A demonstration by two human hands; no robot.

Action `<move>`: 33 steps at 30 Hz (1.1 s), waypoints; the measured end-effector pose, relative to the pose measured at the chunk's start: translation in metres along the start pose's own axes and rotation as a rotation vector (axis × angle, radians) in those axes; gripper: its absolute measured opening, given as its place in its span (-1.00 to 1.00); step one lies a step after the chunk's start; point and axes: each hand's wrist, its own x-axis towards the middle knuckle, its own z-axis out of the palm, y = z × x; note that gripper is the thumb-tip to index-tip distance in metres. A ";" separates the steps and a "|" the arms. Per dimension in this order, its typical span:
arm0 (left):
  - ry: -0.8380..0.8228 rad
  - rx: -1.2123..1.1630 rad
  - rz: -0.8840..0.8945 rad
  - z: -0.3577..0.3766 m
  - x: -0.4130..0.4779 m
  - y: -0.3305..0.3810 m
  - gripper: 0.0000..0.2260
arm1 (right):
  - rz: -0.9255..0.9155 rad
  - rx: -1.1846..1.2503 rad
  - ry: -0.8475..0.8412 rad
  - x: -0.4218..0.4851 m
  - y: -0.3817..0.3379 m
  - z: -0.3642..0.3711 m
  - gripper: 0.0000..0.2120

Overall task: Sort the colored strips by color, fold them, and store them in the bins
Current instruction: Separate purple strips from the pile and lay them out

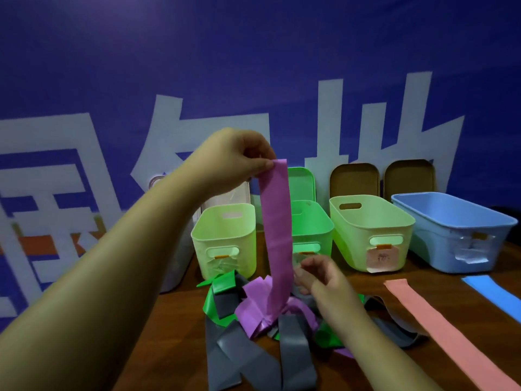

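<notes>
Head view: purple strip (275, 221) beneath left hand (239, 162)

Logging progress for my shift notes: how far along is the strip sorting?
Early. Done: a pink strip and a blue strip lie flat, apart from the pile. In hand: the left hand pinches a purple strip by its top, right hand beside it. Left: the grey, green, purple pile; no strip shows in the bins.
</notes>
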 end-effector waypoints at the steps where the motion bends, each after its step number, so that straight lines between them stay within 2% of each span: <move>1: 0.024 -0.001 0.010 -0.006 0.004 0.004 -0.94 | 0.007 0.004 0.004 0.000 0.000 0.000 -0.87; 8: 0.046 0.046 0.050 -0.025 0.015 0.022 -0.92 | -0.019 0.003 0.060 0.001 -0.014 -0.001 -0.94; 14: 0.037 0.015 0.064 -0.025 0.010 0.026 -0.91 | -0.222 -0.187 0.065 0.015 -0.067 -0.006 -0.94; 22: -0.003 -0.074 0.018 -0.017 -0.003 0.014 -0.93 | -0.438 -0.318 -0.058 0.032 -0.161 0.011 -0.77; 27: 0.005 -0.096 -0.009 -0.017 -0.017 0.005 -0.91 | -0.455 -0.385 -0.035 0.040 -0.179 0.022 -0.89; 30: 0.072 -0.255 -0.108 -0.008 -0.028 -0.009 -0.73 | -0.454 -0.361 -0.051 0.042 -0.184 0.032 -0.89; 33: -0.042 -0.513 -0.252 0.017 -0.056 -0.029 -0.66 | -0.472 -0.303 -0.056 0.043 -0.190 0.041 -0.89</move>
